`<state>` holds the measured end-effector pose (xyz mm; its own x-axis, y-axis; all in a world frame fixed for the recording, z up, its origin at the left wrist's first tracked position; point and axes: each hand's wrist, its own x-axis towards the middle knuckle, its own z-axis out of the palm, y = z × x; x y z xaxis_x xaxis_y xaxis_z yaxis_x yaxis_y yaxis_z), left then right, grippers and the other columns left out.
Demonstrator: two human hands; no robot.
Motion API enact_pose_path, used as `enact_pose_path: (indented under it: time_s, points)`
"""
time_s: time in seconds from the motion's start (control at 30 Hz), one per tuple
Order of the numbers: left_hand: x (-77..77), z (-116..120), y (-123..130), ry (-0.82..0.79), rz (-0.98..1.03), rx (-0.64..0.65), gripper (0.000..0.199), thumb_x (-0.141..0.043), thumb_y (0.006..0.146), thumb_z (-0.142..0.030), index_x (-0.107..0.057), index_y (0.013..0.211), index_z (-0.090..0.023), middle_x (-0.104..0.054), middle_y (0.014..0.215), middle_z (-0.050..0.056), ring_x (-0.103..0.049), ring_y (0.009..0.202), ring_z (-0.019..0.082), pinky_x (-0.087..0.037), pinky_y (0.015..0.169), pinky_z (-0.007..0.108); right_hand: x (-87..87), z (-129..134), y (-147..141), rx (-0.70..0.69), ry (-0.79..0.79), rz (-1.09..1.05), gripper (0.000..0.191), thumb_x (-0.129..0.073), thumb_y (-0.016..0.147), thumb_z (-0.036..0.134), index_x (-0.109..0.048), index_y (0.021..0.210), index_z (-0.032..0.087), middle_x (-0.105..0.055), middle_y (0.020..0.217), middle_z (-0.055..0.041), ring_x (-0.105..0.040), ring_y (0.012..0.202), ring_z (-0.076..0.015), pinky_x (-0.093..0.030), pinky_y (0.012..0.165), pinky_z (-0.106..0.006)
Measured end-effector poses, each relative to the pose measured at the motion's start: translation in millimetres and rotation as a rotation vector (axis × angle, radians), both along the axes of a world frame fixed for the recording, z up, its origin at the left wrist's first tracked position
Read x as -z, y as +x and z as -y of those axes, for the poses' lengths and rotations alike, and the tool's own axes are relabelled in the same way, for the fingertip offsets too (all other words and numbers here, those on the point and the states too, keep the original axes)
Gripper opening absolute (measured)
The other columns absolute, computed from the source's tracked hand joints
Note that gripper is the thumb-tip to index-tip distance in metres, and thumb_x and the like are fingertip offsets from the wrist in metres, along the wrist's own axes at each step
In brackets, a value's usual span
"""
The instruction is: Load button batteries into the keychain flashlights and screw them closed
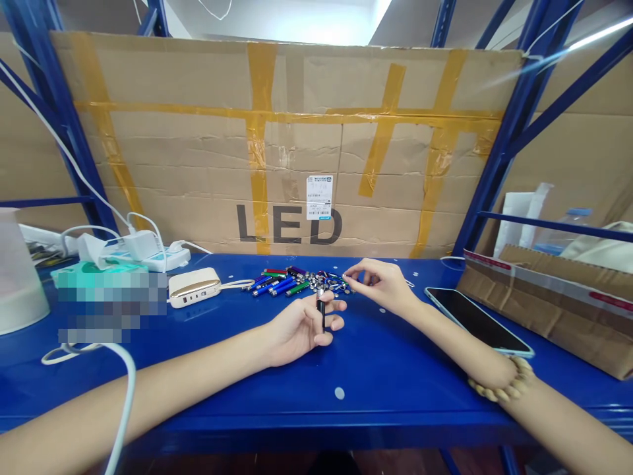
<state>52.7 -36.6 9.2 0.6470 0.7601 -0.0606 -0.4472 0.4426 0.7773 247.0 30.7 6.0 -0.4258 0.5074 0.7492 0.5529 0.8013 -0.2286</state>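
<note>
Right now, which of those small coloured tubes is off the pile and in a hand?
The black tube: it stands upright in the fingers of the left hand, while the blue, green and red tubes lie flat in a heap on the blue shelf.

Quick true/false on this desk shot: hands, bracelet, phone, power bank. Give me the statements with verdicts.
1. The left hand holds a black tube. True.
2. The bracelet is worn on the left. False: it is on the right wrist.
3. The phone lies to the right of the right hand. True.
4. The power bank rests on the pile of tubes. False: it lies apart, left of the pile.
</note>
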Motion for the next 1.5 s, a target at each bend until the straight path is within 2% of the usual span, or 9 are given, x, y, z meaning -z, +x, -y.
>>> enact_pose_path:
  time_s: [0.47, 0.97, 1.13, 1.27, 1.4, 1.5]
  points:
    - [0.6, -3.1, -3.0, 0.062, 0.062, 0.117, 0.043, -0.037, 0.040, 0.010, -0.036, 0.072, -0.018, -0.048, 0.077, 0.000, -0.047, 0.057, 0.009, -0.018, 0.036, 0.016, -1.6, 2.5, -2.0, 0.016, 0.017, 0.070, 0.016, -0.055, 0.080, 0.030, -0.065, 0.081, 0.018, -0.062, 0.070, 0.0001, -0.044, 0.046, -0.0054, -0.040, 0.051, -0.020]
    - [1.7, -3.3, -1.5, 0.075, 0.030, 0.136, 0.041, -0.037, 0.040, 0.009, -0.034, 0.071, -0.018, -0.048, 0.074, 0.000, -0.047, 0.057, 0.009, -0.020, 0.038, 0.017, 0.1, 1.2, -1.4, 0.010, -0.009, 0.094, 0.011, -0.057, 0.078, 0.025, -0.065, 0.080, 0.019, -0.063, 0.071, 0.0013, -0.043, 0.044, -0.0045, -0.038, 0.049, -0.019]
    - [0.8, -1.2, 3.0, 0.077, -0.056, 0.030, 0.045, -0.033, 0.034, 0.009, -0.032, 0.069, -0.018, -0.049, 0.076, -0.001, -0.049, 0.065, 0.010, -0.030, 0.048, 0.019, 0.6, 0.7, -1.3, 0.015, -0.015, 0.104, 0.011, -0.056, 0.078, 0.026, -0.065, 0.081, 0.020, -0.063, 0.071, 0.0012, -0.043, 0.045, -0.0050, -0.037, 0.049, -0.020]
    - [3.6, -2.2, 6.0, 0.105, -0.135, -0.096, 0.046, -0.030, 0.032, 0.011, -0.032, 0.068, -0.018, -0.050, 0.080, 0.000, -0.049, 0.070, 0.010, -0.021, 0.044, 0.019, 0.5, 0.2, -1.1, 0.012, -0.012, 0.113, 0.012, -0.056, 0.079, 0.027, -0.065, 0.082, 0.019, -0.063, 0.072, 0.0010, -0.043, 0.046, -0.0050, -0.039, 0.049, -0.020]
    - [5.6, -4.2, 5.3, 0.125, -0.156, -0.117, 0.044, -0.031, 0.033, 0.009, -0.030, 0.068, -0.018, -0.048, 0.082, 0.000, -0.047, 0.065, 0.008, -0.017, 0.041, 0.018, -0.7, 1.2, -1.8, 0.010, -0.010, 0.114, 0.013, -0.056, 0.079, 0.028, -0.065, 0.081, 0.019, -0.063, 0.071, 0.0005, -0.045, 0.046, -0.0052, -0.039, 0.049, -0.020]
    - [5.6, -3.8, 5.1, 0.180, -0.198, -0.125, 0.041, -0.032, 0.034, 0.005, -0.029, 0.067, -0.019, -0.045, 0.076, -0.002, -0.044, 0.056, 0.007, -0.017, 0.038, 0.018, -2.8, 5.2, -4.5, -0.003, -0.012, 0.077, 0.015, -0.057, 0.079, 0.030, -0.066, 0.079, 0.018, -0.064, 0.070, -0.0007, -0.047, 0.046, -0.0058, -0.039, 0.047, -0.020]
